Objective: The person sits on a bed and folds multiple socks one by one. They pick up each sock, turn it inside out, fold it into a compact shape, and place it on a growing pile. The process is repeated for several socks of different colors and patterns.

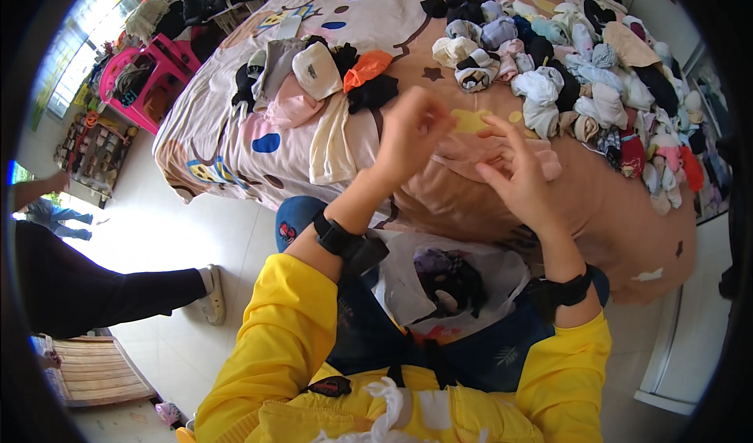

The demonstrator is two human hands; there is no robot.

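Both hands are raised over the near edge of a bed. My left hand (pixel 412 137) has bent fingers smeared by motion, so whether they hold anything is unclear. My right hand (pixel 514 168) is open, its fingers apart and curved, with nothing visible between them. Below and between the hands, a pale pink garment (pixel 545 159) lies flat on the bedspread, partly hidden by my right hand. Left of my hands sits a loose pile with a white sock (pixel 316 70), a cream sock (pixel 332 141), an orange piece (pixel 367 70) and dark pieces.
A large heap of balled socks (pixel 580 70) covers the bed's right side. Between my knees stands a white plastic bag (pixel 400 274) with dark clothes inside. Another person's leg (pixel 149 290) reaches in from the left. A pink chair (pixel 125 70) stands beyond, near a shoe rack (pixel 94 153).
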